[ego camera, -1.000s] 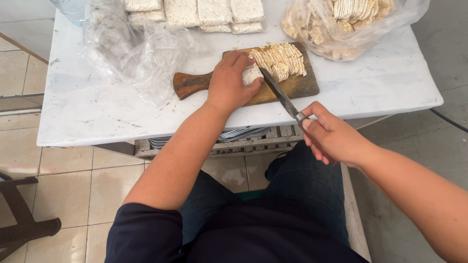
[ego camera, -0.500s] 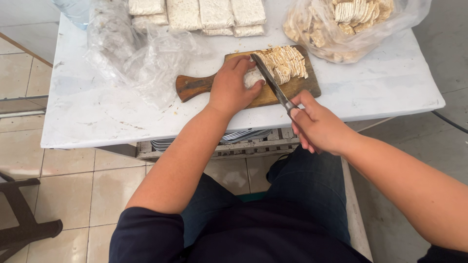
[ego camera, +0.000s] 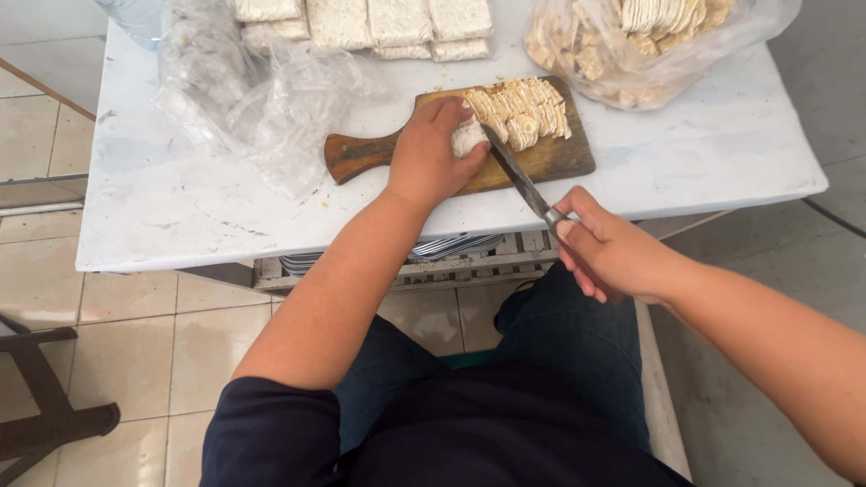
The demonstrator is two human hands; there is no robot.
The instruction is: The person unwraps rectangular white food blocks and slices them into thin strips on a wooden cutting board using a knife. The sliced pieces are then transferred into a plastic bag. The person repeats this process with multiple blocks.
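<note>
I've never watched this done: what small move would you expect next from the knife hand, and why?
Probably press the knife down through the pale block: the blade sits angled against it, the left hand pins it on the wooden board, and finished slices lie just beyond.

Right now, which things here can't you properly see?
- Pale block, head view: mostly covered by the left hand.
- Knife handle: hidden inside the right hand.
- Blocks and bag of slices at the table's far side: cut off by the top edge.
- Items on the shelf under the table: shadowed, unclear.
</note>
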